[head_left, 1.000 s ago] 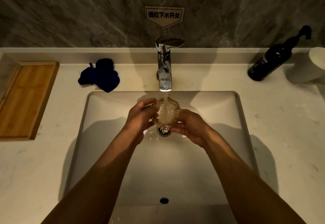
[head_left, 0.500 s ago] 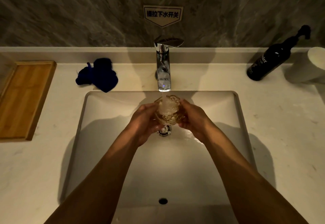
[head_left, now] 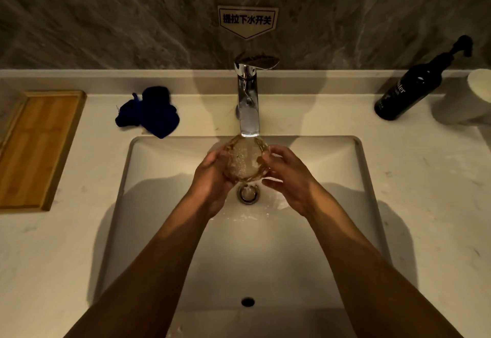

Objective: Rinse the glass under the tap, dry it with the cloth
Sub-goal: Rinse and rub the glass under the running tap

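Still at the rinsing part — glass right under the running tap, full of bubbly water, gripped by left hand and right hand over the sink — blue cloth untouched on the counter, drying not yet begun.

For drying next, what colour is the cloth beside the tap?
Dark blue; the cloth shows in the head view.

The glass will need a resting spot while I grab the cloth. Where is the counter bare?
Bare counter lies between the wooden tray and the sink, in front of the blue cloth, and right of the sink, in front of the dark pump bottle and pale cup. The far right corner is crowded; both hands fill the basin under the tap.
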